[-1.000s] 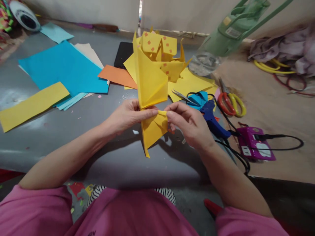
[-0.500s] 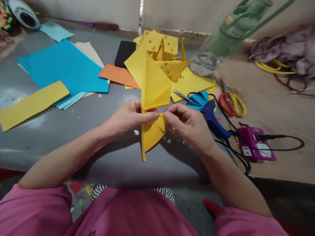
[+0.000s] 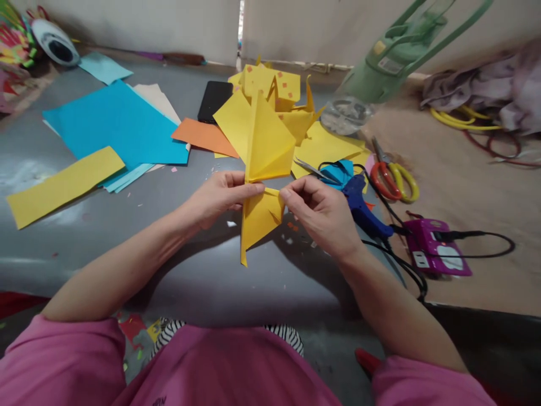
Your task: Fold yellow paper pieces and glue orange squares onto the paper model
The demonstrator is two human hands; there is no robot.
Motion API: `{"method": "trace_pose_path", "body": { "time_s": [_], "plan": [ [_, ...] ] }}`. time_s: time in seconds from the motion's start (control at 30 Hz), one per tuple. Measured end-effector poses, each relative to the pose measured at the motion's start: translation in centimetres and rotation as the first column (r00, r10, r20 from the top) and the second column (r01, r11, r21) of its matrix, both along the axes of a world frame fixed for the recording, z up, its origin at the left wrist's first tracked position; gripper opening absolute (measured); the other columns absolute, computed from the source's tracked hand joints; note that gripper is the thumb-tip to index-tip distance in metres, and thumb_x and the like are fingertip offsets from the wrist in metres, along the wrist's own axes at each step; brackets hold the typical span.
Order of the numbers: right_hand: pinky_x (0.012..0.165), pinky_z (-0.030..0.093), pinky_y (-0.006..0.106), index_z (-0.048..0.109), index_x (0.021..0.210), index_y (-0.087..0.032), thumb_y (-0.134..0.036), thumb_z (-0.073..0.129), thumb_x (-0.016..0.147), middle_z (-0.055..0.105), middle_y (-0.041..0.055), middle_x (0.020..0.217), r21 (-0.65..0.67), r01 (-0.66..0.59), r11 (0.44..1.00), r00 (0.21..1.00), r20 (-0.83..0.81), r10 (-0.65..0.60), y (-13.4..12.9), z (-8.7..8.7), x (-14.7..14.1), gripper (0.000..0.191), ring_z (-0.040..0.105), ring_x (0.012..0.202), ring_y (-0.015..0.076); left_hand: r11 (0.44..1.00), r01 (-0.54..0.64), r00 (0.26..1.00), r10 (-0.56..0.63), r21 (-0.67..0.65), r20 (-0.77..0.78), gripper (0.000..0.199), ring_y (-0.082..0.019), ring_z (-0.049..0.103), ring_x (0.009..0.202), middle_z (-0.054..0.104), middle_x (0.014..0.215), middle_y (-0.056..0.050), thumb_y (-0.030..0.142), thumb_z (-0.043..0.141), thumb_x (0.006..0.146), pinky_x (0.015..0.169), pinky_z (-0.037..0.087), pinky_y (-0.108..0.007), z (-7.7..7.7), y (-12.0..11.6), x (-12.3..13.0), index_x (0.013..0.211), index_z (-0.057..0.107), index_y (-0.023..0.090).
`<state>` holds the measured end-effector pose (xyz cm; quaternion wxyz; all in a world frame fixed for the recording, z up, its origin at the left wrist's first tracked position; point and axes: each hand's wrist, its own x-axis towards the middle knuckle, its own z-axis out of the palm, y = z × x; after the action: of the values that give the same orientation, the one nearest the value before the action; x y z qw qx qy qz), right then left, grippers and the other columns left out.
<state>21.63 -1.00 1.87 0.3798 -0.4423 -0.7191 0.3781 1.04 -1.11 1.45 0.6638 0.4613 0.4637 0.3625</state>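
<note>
A folded piece of yellow paper (image 3: pixel 270 144) is held upright above the grey table, with a long narrow fold down its left side. My left hand (image 3: pixel 224 194) grips it at the middle crease, thumb in front and fingers mostly hidden behind. My right hand (image 3: pixel 323 211) pinches the right end of a small fold in the lower half between thumb and forefinger. Just beyond the held paper stands a yellow paper model (image 3: pixel 291 87) with orange squares and curved points, partly covered by it.
Blue paper (image 3: pixel 122 127), a yellow strip (image 3: pixel 63 183) and an orange piece (image 3: pixel 205 137) lie left. A phone (image 3: pixel 214 101) lies behind. Right are a blue glue gun (image 3: pixel 366 208), scissors (image 3: pixel 393 177), a purple power adapter (image 3: pixel 437 248) with cables and a green bottle (image 3: pixel 376 67).
My left thumb has slid left along the crease, showing more of the lower fold. The paper leans slightly differently. My right hand keeps its pinch, and the camera view has shifted a little.
</note>
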Motion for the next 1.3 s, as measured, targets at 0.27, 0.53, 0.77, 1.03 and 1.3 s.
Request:
{"method": "trace_pose_path", "body": {
  "time_s": [0.27, 0.53, 0.77, 1.03, 1.3],
  "plan": [
    [0.053, 0.041, 0.023, 0.062, 0.084, -0.020, -0.046, 0.062, 0.094, 0.061, -0.0003, 0.076, -0.071, -0.041, 0.997, 0.999, 0.031, 0.043, -0.27, 0.24, -0.08, 0.028, 0.051, 0.063, 0.0106, 0.995, -0.030, 0.999, 0.033, 0.100, -0.029, 0.030, -0.020, 0.072, 0.091, 0.078, 0.101, -0.007, 0.037, 0.076, 0.079, 0.077, 0.055, -0.028, -0.05, -0.27, 0.27, 0.101, 0.078, 0.016],
    [0.051, 0.036, 0.024, 0.058, 0.076, -0.021, -0.038, 0.065, 0.092, 0.054, -0.0031, 0.067, -0.046, 0.041, 0.998, 0.999, -0.018, -0.042, -0.33, -0.16, -0.33, 0.024, 0.046, 0.057, 0.0093, 0.995, 0.059, 0.997, -0.062, 0.077, 0.043, 0.037, -0.020, 0.072, 0.094, 0.077, 0.107, -0.007, 0.031, 0.082, 0.073, 0.081, 0.056, -0.030, -0.01, -0.28, 0.37, 0.106, 0.074, 0.017],
    [0.052, 0.039, 0.024, 0.058, 0.077, -0.022, -0.035, 0.064, 0.092, 0.056, -0.0029, 0.069, 0.016, 0.038, 0.999, 0.999, -0.017, -0.038, -0.43, -0.51, -0.49, 0.021, 0.049, 0.058, 0.0099, 0.998, -0.036, 0.999, 0.035, 0.061, 0.015, 0.031, -0.015, 0.068, 0.084, 0.074, 0.098, -0.005, 0.042, 0.079, 0.077, 0.069, 0.050, -0.023, -0.57, -0.10, 0.27, 0.095, 0.072, 0.018],
    [0.051, 0.038, 0.025, 0.053, 0.075, -0.022, -0.036, 0.063, 0.091, 0.054, -0.0031, 0.068, -0.111, -0.007, 0.994, 0.997, -0.078, -0.002, -0.59, -0.24, -0.67, 0.023, 0.046, 0.057, 0.0098, 0.992, -0.053, 0.998, 0.049, 0.113, 0.034, 0.019, -0.013, 0.066, 0.081, 0.074, 0.091, -0.003, 0.025, 0.072, 0.074, 0.070, 0.050, -0.023, -0.15, -0.16, 0.37, 0.091, 0.073, 0.017],
    [0.053, 0.041, 0.024, 0.059, 0.082, -0.020, -0.039, 0.065, 0.089, 0.058, -0.0015, 0.075, -0.138, -0.004, 0.990, 0.998, -0.068, -0.006, -0.42, -0.30, -0.51, 0.021, 0.049, 0.061, 0.0104, 0.990, -0.055, 0.998, 0.049, 0.128, 0.049, 0.021, -0.014, 0.067, 0.081, 0.074, 0.089, -0.003, 0.031, 0.066, 0.081, 0.072, 0.051, -0.024, -0.02, -0.33, 0.63, 0.093, 0.074, 0.016]
  ]
}}
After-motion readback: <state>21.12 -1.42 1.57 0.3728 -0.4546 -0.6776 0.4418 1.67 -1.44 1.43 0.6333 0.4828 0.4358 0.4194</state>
